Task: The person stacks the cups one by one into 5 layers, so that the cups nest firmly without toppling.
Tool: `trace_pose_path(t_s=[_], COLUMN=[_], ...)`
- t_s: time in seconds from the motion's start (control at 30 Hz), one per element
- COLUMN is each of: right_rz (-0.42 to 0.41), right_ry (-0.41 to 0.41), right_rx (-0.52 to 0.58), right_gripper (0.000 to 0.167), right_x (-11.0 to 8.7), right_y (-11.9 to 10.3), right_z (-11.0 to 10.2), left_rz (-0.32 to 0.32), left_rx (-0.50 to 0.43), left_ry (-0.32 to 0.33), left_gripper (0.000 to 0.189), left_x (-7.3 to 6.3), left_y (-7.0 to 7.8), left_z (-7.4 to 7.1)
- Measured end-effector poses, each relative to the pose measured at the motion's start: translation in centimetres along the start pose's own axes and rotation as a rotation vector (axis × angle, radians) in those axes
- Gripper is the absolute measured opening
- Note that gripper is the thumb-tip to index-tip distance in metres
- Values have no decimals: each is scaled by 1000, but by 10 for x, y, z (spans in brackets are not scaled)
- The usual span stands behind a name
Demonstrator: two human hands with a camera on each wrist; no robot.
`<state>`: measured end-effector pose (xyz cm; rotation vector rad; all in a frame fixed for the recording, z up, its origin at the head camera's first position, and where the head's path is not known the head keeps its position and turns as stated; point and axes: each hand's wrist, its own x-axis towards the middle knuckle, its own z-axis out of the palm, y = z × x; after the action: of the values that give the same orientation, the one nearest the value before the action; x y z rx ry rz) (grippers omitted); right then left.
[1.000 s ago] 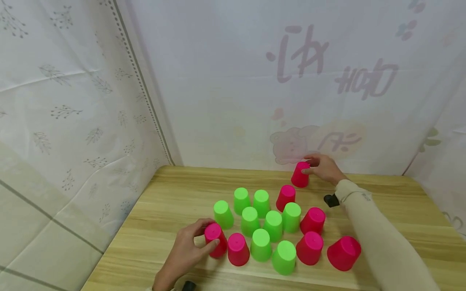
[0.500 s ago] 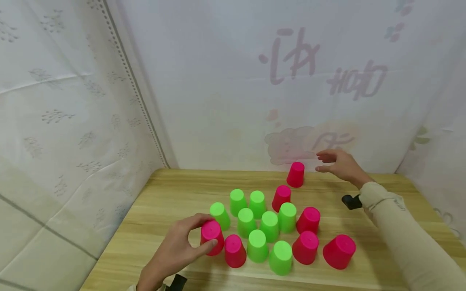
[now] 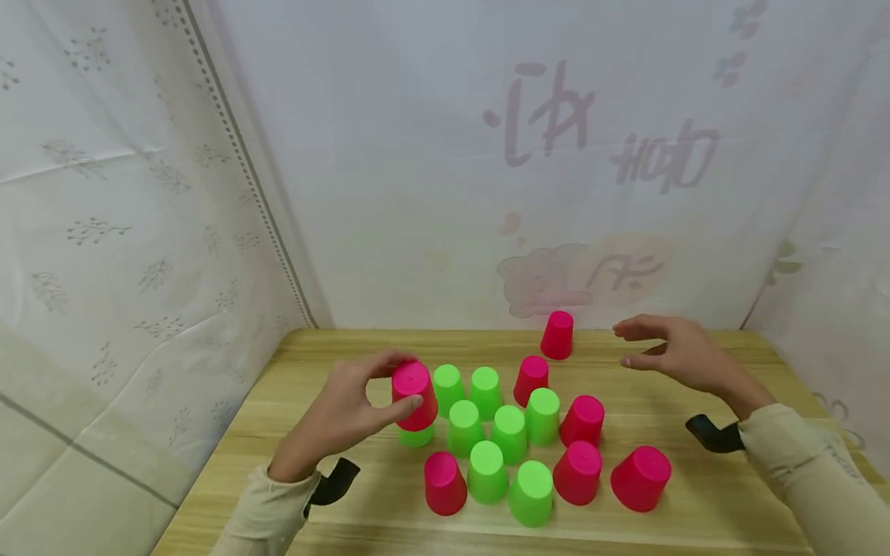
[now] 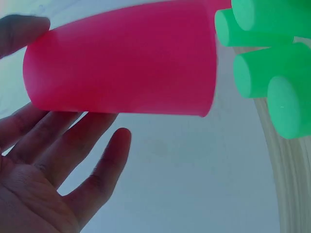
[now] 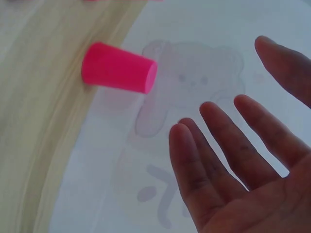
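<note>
My left hand (image 3: 346,403) pinches an upside-down pink cup (image 3: 414,395) between thumb and fingers, lifted off the table. In the head view this cup covers most of a green cup (image 3: 416,437) at the left of the group; whether they touch I cannot tell. The left wrist view shows the held pink cup (image 4: 121,60) close up, green cups (image 4: 272,73) beyond it. My right hand (image 3: 684,357) is in the air with fingers apart, holding nothing. Left of it, a pink cup (image 3: 558,337) stands upside down at the back; it also appears as a pink cup (image 5: 116,69) in the right wrist view.
Several green cups (image 3: 510,435) stand upside down in the middle of the wooden table (image 3: 334,517). Pink cups flank them: one (image 3: 445,484) at the front left, others (image 3: 642,479) to the right. A printed white cloth (image 3: 389,193) hangs behind the table.
My left hand has raised the pink cup from the front left and carried it away from me to the leftmost green cup. My right hand has let go of the back pink cup and drawn right.
</note>
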<state>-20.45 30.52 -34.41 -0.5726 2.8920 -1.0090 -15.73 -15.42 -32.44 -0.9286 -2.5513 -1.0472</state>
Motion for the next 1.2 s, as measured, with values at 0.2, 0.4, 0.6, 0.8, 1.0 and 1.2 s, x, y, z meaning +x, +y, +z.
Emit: trace_pose_path(t_s=[0.2,0.4,0.6,0.8,1.0,1.2], right_rz=[-67,-131,-118,-103,-101,-94], right_ry=[-31,-52,-103,-68,-28,-12], right_rx=[16,23,53,67,76,89], right_gripper=[48,45,47,45,42,43], right_x=[-23,-39,-61,-78,-87,-88], right_y=[-8,-3,7,15,23,30], right_z=[13,25,38,47,54,62], left_rz=[-96,-120,-152,-222,-319,-404], left_rx=[-59,-136,-162,-194,-239,-238], left_ry=[-7,16,-1,-59,-144,-179], left_gripper=[39,41,42,42,42,42], left_x=[36,75,112,140,162,175], left_y=[-10,-20,-25,-35,-42,-46], left_z=[10,32,62,90,112,130])
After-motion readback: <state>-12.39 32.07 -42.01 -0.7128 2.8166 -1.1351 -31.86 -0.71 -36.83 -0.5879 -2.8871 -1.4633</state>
